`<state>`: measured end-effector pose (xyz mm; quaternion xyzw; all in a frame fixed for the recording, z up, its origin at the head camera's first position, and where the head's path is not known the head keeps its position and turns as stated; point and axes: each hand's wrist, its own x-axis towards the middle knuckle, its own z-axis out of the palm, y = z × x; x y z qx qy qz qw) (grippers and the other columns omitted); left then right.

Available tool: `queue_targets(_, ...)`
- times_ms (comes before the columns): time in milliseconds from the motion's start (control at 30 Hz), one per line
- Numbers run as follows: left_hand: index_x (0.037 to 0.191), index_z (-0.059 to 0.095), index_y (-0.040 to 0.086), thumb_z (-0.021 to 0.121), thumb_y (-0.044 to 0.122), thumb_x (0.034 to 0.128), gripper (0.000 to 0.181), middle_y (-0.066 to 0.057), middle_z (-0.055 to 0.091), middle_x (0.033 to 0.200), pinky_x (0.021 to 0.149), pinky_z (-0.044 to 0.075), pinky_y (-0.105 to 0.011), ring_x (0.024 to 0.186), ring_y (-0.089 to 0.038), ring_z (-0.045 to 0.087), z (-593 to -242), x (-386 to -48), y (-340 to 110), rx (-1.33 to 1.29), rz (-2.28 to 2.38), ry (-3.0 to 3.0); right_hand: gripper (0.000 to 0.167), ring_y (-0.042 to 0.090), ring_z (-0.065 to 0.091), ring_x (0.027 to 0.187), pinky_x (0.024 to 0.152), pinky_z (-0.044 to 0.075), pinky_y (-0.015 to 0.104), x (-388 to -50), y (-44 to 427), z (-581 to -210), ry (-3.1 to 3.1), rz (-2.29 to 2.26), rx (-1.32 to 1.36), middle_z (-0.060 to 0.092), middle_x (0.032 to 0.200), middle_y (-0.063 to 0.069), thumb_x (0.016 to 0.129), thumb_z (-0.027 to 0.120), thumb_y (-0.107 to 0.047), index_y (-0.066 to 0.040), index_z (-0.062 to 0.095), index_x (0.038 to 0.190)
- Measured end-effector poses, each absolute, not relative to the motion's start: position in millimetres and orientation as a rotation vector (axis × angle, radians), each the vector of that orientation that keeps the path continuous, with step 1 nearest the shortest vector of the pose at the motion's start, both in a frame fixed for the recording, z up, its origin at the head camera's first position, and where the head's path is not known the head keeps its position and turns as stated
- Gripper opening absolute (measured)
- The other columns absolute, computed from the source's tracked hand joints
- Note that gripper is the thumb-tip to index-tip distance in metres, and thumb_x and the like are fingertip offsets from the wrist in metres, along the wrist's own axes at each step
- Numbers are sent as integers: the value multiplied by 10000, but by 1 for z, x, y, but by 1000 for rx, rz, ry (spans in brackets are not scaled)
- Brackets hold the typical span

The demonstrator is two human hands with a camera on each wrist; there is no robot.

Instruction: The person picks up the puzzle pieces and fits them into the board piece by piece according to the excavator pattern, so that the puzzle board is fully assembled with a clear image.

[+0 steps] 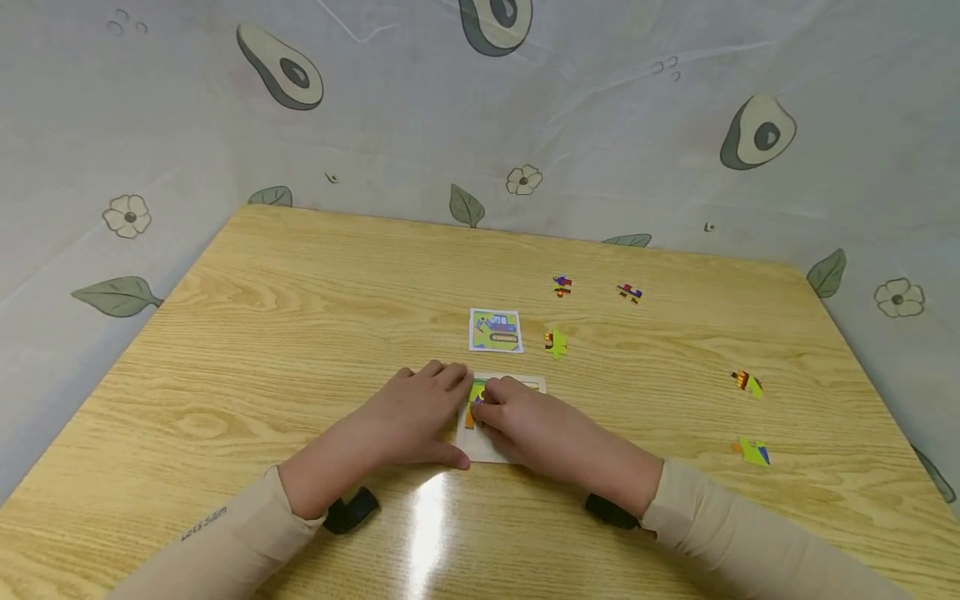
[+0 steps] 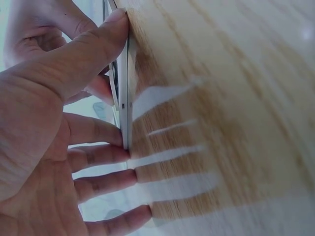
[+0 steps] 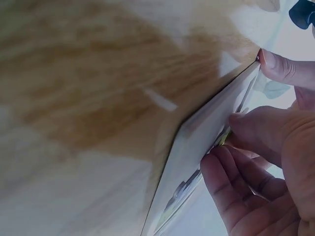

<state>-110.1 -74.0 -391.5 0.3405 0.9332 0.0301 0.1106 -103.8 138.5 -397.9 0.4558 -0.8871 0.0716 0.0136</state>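
Observation:
A shallow white puzzle tray (image 1: 487, 450) lies on the table in the head view, with colored pieces (image 1: 470, 415) in its left part. Along the tray's left edge rests my left hand (image 1: 420, 417), thumb at the near corner and fingers spread; the left wrist view shows the left hand (image 2: 54, 137) touching the tray's side (image 2: 125, 88). Over the tray, my right hand (image 1: 528, 421) has its fingers bent and pinches a piece, mostly hidden by the fingers. In the right wrist view the right hand (image 3: 266, 157) holds a yellow-green piece (image 3: 222, 136) against the tray (image 3: 197, 128).
Behind the tray lies a square picture card (image 1: 496, 331) showing an excavator. A green piece (image 1: 556, 343) is right of it, two pieces (image 1: 562, 286) (image 1: 630, 292) lie farther back, and two more (image 1: 747, 384) (image 1: 752, 451) at the right. A patterned cloth (image 1: 390, 108) hangs behind the table.

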Motion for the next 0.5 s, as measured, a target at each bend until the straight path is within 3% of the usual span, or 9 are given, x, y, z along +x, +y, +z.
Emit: queue_targets(500,1575,414,14,772,668,837,1049,-125,475,1595,1055,499,-577,1442,-333,481,-390,-110,-73,986,113,2738,141,151,616,927,778,567,255,-103,140,-399,-2770,231,1363,637,1059,55,992,712,-124,-86,755,1121)
